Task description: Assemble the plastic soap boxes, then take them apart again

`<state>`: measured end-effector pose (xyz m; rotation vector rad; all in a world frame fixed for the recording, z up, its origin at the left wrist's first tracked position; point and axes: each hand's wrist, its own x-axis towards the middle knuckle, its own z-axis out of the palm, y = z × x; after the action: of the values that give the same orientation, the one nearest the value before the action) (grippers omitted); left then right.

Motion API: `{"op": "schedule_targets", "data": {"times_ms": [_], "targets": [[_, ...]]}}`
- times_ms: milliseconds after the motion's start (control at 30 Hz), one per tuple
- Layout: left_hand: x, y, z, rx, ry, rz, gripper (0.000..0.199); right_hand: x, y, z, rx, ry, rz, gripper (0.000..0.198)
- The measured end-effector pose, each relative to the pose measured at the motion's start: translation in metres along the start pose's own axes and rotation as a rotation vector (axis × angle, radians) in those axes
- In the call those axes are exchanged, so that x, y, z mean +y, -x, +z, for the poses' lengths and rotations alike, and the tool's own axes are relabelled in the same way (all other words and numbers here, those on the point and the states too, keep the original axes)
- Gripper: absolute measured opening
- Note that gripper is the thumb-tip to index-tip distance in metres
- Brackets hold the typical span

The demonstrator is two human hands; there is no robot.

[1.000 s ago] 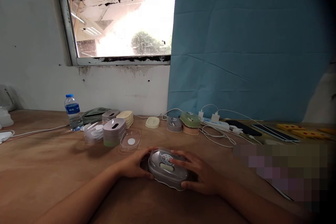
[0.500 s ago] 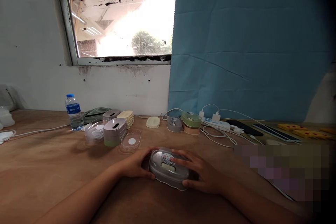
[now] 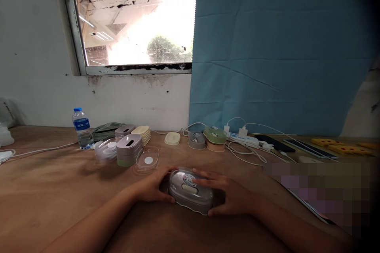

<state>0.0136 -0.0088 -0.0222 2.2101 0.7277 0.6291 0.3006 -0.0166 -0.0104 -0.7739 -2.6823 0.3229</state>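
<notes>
**Gray box clasped from both ends**

Head view: the left hand curls around the box's left end, thumb at its front edge; the right hand grips the right end — thumb low in front, fingers over the clear cover. The box rests on the table between them. Beyond the grip, leftward, lies a loose clear lid; rightward, a green box — stacked on an orange one.

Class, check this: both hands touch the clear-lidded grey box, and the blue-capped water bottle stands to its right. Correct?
Not quite: the head view shows the water bottle to the left of the clear-lidded grey box, not right.
</notes>
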Motion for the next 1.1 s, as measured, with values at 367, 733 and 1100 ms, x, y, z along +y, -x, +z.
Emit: {"op": "schedule_targets", "data": {"times_ms": [367, 733, 1100], "targets": [[0.0, -0.001, 0.0, -0.01, 0.044, 0.026, 0.084, 0.003, 0.0, 0.007, 0.027, -0.164, 0.015, 0.074], [0.002, -0.004, 0.007, 0.277, -0.138, 0.047, 0.061, 0.004, 0.0, 0.013, 0.084, -0.077, 0.074, 0.072], [0.006, -0.005, 0.004, 0.567, -0.35, -0.062, 0.018, 0.078, -0.114, -0.02, 0.398, 0.463, 0.46, 0.064]]}}
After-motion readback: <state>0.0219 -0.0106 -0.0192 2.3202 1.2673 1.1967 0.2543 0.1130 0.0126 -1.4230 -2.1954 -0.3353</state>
